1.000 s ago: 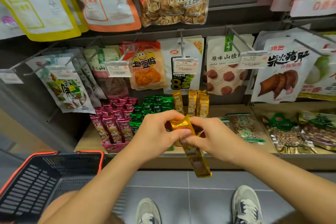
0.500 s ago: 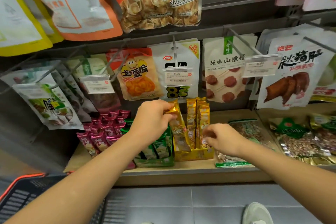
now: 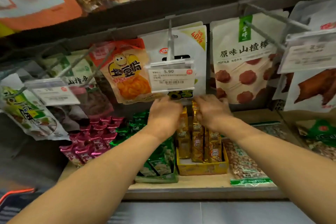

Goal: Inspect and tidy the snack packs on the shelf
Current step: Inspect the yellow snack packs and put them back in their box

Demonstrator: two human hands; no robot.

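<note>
Several gold snack packs [image 3: 197,143] stand upright in a yellow display box [image 3: 201,168] on the wooden shelf [image 3: 181,184]. Both my hands reach to the back rows of that box. My left hand [image 3: 163,114] grips the top of a gold pack at the box's left side. Just to the right, my right hand [image 3: 212,111] has its fingers curled over the tops of the rear gold packs. Both hands are blurred, and their fingertips are partly hidden.
Green packs [image 3: 160,158] in their tray and pink packs [image 3: 94,142] stand to the left of the yellow box. Flat bags of nuts [image 3: 243,165] lie to its right. Hanging bags and a price tag [image 3: 171,78] on a peg sit just above my hands. A basket's red rim [image 3: 16,192] shows lower left.
The gold pack went from in front of me into the yellow box. Both hands moved forward and up to the rear packs. My view came closer to the shelf.
</note>
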